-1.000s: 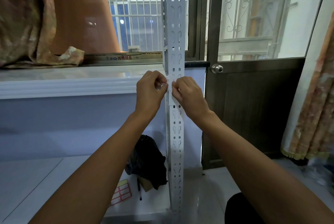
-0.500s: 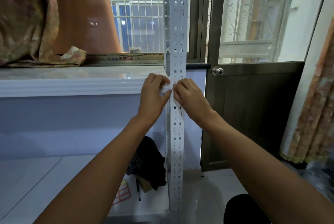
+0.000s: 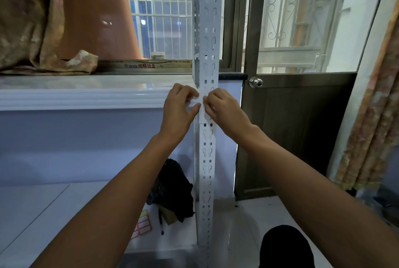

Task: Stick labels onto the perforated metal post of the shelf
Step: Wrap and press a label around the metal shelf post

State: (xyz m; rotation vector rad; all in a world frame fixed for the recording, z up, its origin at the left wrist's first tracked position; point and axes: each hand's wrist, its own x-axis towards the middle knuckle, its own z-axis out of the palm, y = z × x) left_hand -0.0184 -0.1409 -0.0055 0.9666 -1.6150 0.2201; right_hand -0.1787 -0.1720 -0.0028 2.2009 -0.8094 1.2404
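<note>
Pinching a white label (image 3: 201,103) against the post (image 3: 209,149), left hand (image 3: 179,107) and right hand (image 3: 222,107) fingers curled. Best pressed flat, rubbed smooth from middle outward.

Red characters "鸿朝铝业" stand on the aluminium window rail (image 3: 144,66), up and left of both hands' grip.

— Where are the hands?
— Both arms reach forward; the left hand (image 3: 179,105) and right hand (image 3: 222,109) meet nearly knuckle to knuckle.
— And the fingers?
— Curled on both, fingertips pinching a white label (image 3: 201,103) between the two hands, wrists raised.
</note>
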